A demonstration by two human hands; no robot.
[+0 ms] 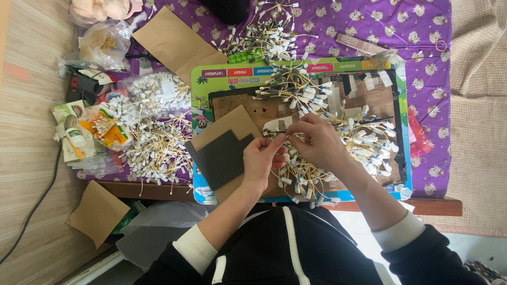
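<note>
My left hand (pixel 262 158) and my right hand (pixel 317 141) meet over a brown board (pixel 248 108), pinching one thin yellow wire with a small connector (pixel 284 135) between their fingertips. Around and under my right hand lies a tangle of yellow wires with white plugs (pixel 364 142). Beside my left hand a cardboard sheet carries dark grey foam strips (pixel 219 158). The board rests on a colourful play board (pixel 222 74) on a purple patterned cloth (pixel 369 26).
More wire piles lie to the left (pixel 156 148) and at the back (pixel 269 37). Plastic bags and packets (pixel 84 132) crowd the left edge, with brown paper pieces (pixel 177 42) nearby. A black cable (pixel 37 206) runs over the floor mat.
</note>
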